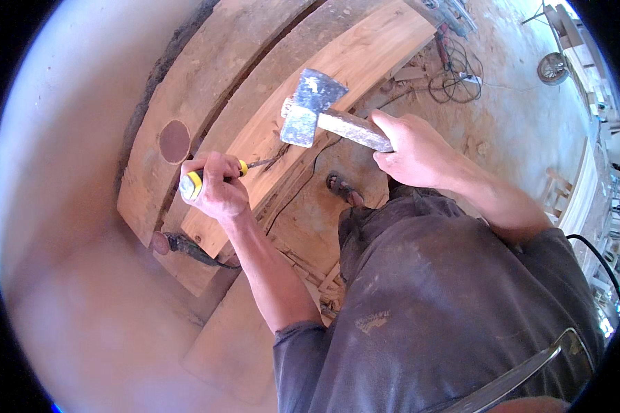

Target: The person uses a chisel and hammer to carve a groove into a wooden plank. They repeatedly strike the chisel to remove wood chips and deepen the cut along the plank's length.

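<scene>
My left hand point(219, 187) is wrapped around the yellow-and-black handle of a chisel point(259, 164). The blade slants down to a dark, rough spot on a long light-brown wooden plank point(372, 41), and a few chips lie there. In my right hand point(418, 153) is the worn wooden handle of a hatchet point(315, 103). Its scuffed grey head hangs above the plank, up and to the right of the chisel, apart from it. My fingers hide most of the chisel handle.
A round brown sanding disc point(175, 142) lies on the dusty boards beyond the plank. Near the plank's left end rests an angle grinder point(194, 250) with a cable. Tangled cords point(455, 74) and a wheel point(552, 68) are at the far right. My sandalled foot point(342, 186) stands beside the plank.
</scene>
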The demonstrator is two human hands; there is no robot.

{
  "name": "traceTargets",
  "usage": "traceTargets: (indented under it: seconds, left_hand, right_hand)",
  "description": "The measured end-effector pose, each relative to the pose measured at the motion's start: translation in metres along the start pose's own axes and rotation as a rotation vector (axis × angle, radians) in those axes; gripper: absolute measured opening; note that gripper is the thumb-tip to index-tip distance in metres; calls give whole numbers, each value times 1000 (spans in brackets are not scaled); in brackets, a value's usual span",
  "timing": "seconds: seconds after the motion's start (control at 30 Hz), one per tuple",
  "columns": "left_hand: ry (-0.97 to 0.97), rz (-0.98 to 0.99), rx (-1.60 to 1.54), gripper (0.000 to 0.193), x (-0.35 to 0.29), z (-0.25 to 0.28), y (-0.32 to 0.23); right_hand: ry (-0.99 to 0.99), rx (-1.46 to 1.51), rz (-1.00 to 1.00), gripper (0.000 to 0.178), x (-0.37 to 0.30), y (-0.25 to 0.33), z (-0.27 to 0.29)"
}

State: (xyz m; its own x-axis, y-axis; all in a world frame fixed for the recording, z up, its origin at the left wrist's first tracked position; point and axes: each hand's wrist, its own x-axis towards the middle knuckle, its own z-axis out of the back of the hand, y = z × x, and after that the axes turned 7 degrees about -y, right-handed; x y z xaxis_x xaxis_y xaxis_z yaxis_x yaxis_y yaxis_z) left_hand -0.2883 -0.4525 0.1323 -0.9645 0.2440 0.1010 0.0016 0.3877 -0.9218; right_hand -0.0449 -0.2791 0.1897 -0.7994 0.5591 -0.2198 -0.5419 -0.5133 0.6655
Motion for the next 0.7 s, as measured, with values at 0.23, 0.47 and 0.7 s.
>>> traceTargets:
  seconds: [0.23, 0.47, 0.7]
  left_hand:
    - [47, -14, 80, 16, 2, -2, 5]
    - [181, -105, 285, 14, -10, -19, 15]
    - [224, -132, 366, 18, -16, -20, 20]
  right_hand:
    - [-18, 35, 11, 35, -7, -4, -2]
    - [-69, 62, 59, 31, -2, -5, -1]
    - [-392, 370, 353, 20, 17, 53, 23]
